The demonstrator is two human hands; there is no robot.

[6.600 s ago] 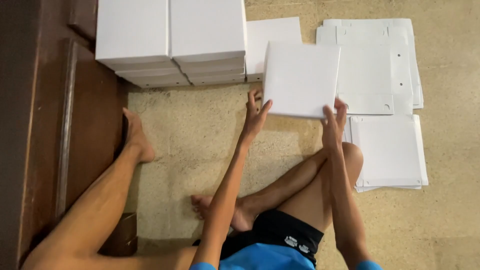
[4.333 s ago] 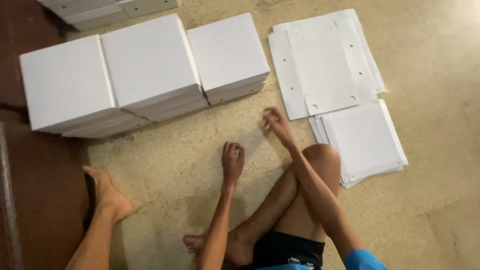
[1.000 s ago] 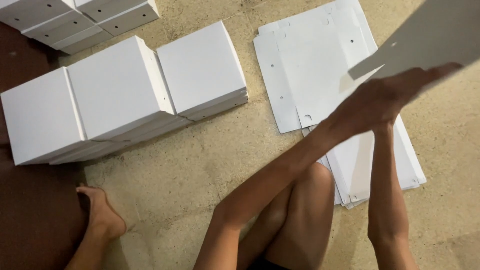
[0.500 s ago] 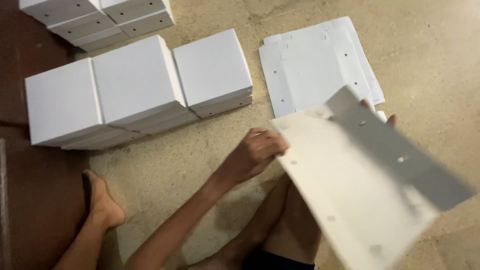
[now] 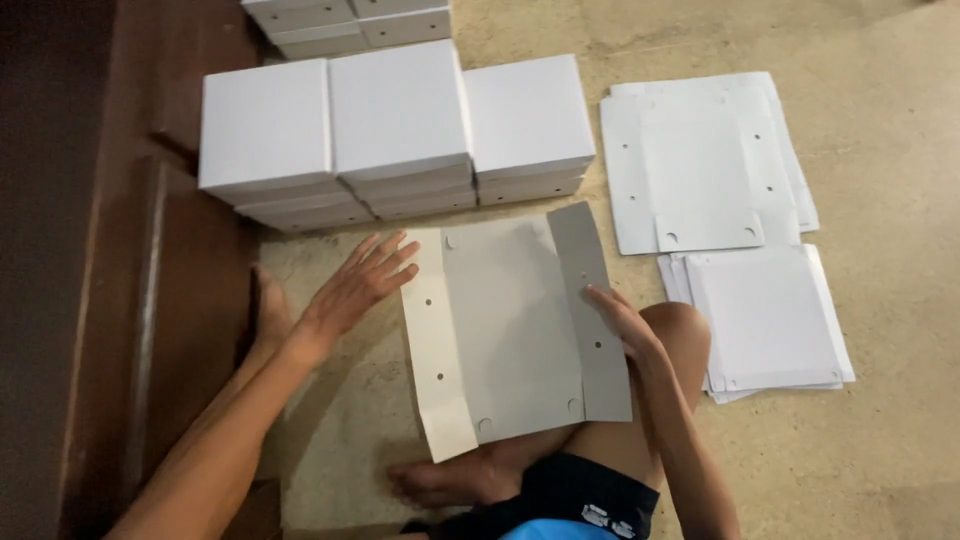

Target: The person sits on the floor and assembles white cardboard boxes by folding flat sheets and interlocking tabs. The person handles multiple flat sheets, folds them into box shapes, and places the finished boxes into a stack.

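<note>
Bare concrete floor [image 5: 880, 150] is holding a flat grey cardboard blank [image 5: 510, 330], lying between both hands. Left hand [image 5: 355, 285] is hovering spread beside its left flap; right hand [image 5: 620, 322] is pressing flat on the right flap. It looks light, stiff, best gripped along those creased flaps.

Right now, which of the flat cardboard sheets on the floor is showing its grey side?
The flat sheet between the left hand and right hand, lying before the knee. It shows grey; the sheet piles to the right are white.

Matt grey cardboard sheet [image 5: 510, 330] lies on a rough, grainy concrete floor [image 5: 880, 130].
</note>
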